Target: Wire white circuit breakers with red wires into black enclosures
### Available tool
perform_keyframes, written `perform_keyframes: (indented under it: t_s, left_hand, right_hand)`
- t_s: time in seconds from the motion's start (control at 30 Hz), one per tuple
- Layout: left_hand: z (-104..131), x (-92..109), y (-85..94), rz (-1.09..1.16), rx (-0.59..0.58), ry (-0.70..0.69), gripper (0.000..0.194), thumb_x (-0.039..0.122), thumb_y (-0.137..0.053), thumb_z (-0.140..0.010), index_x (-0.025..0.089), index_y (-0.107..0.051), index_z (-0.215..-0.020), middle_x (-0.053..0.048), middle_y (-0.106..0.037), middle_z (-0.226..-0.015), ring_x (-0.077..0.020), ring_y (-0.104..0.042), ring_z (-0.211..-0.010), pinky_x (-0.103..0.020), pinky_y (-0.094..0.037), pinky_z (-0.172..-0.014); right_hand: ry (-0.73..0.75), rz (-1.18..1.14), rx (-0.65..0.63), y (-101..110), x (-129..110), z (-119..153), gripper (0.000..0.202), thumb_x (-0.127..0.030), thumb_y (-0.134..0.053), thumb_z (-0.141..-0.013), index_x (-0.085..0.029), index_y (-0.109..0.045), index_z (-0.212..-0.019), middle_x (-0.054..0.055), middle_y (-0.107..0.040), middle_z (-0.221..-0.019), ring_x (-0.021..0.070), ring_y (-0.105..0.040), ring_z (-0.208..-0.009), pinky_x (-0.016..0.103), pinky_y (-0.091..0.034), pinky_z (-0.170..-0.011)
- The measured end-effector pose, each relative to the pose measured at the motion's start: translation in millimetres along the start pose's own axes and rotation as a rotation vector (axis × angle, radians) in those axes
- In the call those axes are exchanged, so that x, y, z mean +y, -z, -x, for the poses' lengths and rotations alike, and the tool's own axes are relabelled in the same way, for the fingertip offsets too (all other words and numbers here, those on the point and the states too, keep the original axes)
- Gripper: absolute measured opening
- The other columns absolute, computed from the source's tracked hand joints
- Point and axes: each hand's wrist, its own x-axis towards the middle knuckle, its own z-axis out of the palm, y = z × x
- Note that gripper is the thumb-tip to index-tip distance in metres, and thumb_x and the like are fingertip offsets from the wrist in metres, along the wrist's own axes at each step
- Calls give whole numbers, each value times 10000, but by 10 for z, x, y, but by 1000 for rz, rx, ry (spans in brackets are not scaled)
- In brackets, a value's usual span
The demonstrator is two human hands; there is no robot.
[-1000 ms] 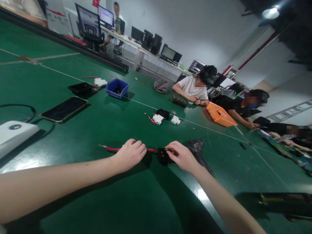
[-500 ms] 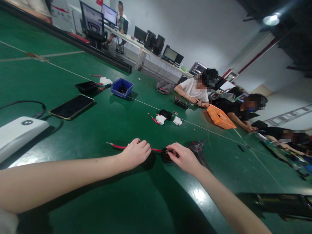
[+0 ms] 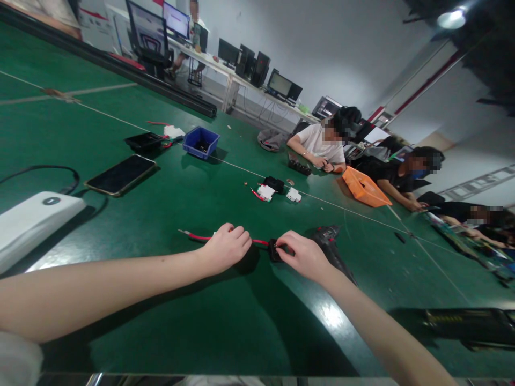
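Note:
A red cable (image 3: 199, 237) with a bare silvery end runs under my left hand (image 3: 227, 246) and out to a small black block (image 3: 274, 251) on the green table. My left hand's fingers are curled round the cable, and a bit of something white shows beside them, mostly hidden. At the block, my right hand (image 3: 303, 256) has thumb and forefinger pinched together over its top. Whatever tiny piece lies between those fingertips is too small to name. Just behind my right hand lies a black power screwdriver (image 3: 330, 249), partly covered by the wrist.
Beyond my hands lie white modules (image 3: 265, 192) with a black housing (image 3: 273, 184). Further left are a blue bin (image 3: 201, 143), a black tray (image 3: 142, 141), a phone (image 3: 122, 175) and a white device (image 3: 38, 228). An orange bin (image 3: 364, 187) stands near co-workers seated across the table.
The view has tilted slightly, so the table's near edge now shows at the bottom. Both hands stay at the cable and black block, with only a slight shift of the right fingers.

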Motion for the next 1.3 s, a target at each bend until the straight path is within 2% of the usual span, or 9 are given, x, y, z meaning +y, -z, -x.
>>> perform_keyframes:
  t_s: [0.33, 0.43, 0.5, 0.6, 0.67, 0.77, 0.87, 1.07, 1.3]
  left_hand:
    - [-6, 1, 3, 2, -29, 9, 64, 130, -571, -936, 142, -633, -946, -74, -619, -857, -228, -535, -809, -374, -323, -673]
    - [-12, -4, 14, -2, -36, 7, 66, 132, -572, -936, 142, -637, -934, -76, -617, -850, -230, -537, -806, -375, -326, -671]
    - [-17, -5, 18, -8, -41, 6, 62, 129, -579, -927, 140, -640, -925, -72, -614, -840, -233, -538, -802, -376, -328, -668]
    - [-26, -4, 7, -13, -51, 6, 59, 129, -591, -916, 140, -647, -933, -70, -617, -844, -236, -540, -809, -378, -336, -671]
    - [-30, -4, -8, -18, -47, 5, 65, 125, -587, -918, 143, -649, -928, -67, -618, -839, -231, -538, -806, -379, -344, -681]
    - [-35, -6, -23, -32, -43, -7, 87, 124, -568, -934, 143, -652, -915, -63, -622, -832, -217, -538, -796, -378, -363, -703]
    - [-45, -7, -19, -48, -50, -27, 98, 132, -561, -947, 138, -659, -955, -57, -632, -852, -209, -547, -805, -378, -387, -720]
    - [-87, -3, 12, -75, -74, -56, 128, 110, -555, -942, 149, -671, -978, -52, -665, -868, -202, -576, -812, -375, -420, -723]
    - [-116, 0, 26, -66, -76, -83, 134, 137, -568, -953, 154, -687, -1010, -57, -717, -935, -202, -625, -851, -370, -445, -721]
  right_hand:
    - [19, 60, -50, 54, 19, -12, 111, -279, -586, -999, -237, -670, -1058, 49, -665, -1025, 187, -666, -865, 313, -531, -739]
    - [21, 18, 7, 30, 17, 27, 136, -301, -582, -997, -236, -664, -1084, 71, -670, -1057, 214, -666, -920, 361, -556, -801]
    - [20, -22, 83, -40, 40, 83, 194, -320, -615, -972, -229, -641, -1142, 99, -659, -1126, 252, -651, -1027, 423, -557, -896]
    - [7, -55, 182, -235, 119, 196, 439, -366, -687, -912, -212, -557, -1302, 152, -598, -1303, 315, -583, -1215, 519, -510, -1030]
    - [-8, -68, 221, -389, 188, 268, 551, -380, -703, -891, -203, -498, -1371, 177, -550, -1385, 338, -537, -1290, 558, -475, -1076]
    - [-25, -94, 271, -570, 273, 332, 591, -368, -696, -889, -202, -458, -1404, 187, -524, -1427, 347, -506, -1334, 582, -447, -1100]
    - [-32, -106, 315, -638, 320, 343, 558, -350, -682, -895, -204, -474, -1392, 181, -546, -1413, 351, -503, -1341, 586, -428, -1109]
    - [-21, -232, 283, -612, 410, 357, 457, -343, -708, -884, -228, -560, -1302, 139, -662, -1278, 330, -618, -1196, 537, -490, -1024]
    - [-54, -300, 309, -627, 418, 387, 468, -372, -737, -876, -247, -581, -1298, 110, -681, -1276, 315, -638, -1187, 518, -507, -1017]
